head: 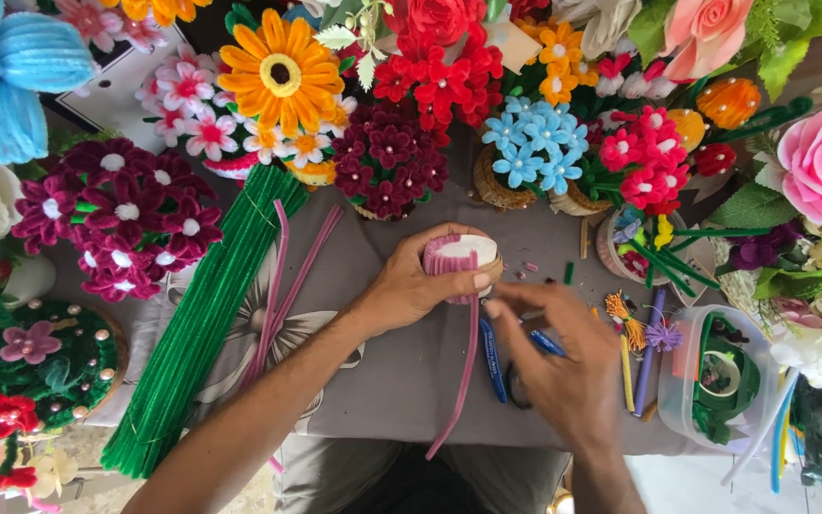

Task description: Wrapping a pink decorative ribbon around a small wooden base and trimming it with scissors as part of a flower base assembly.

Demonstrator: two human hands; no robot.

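I see the left hand [420, 286] wrapped around a small round spool [463, 259], its grip pinching the pink fuzzy wire [465, 366] wound on it. The spool sits near the middle, above the grey worktop [401, 371]. The wire's loose end hangs down toward me. The right hand [563, 366] is just beside it, and its fingertips [495, 307] are pressed together close to the wire; I cannot tell if they touch it. A thick bundle of green fuzzy wires [197, 324] lies to the left. A clear plastic tub [715, 376] sits at the right. Bright fuzzy flowers [283, 71] fill the top.
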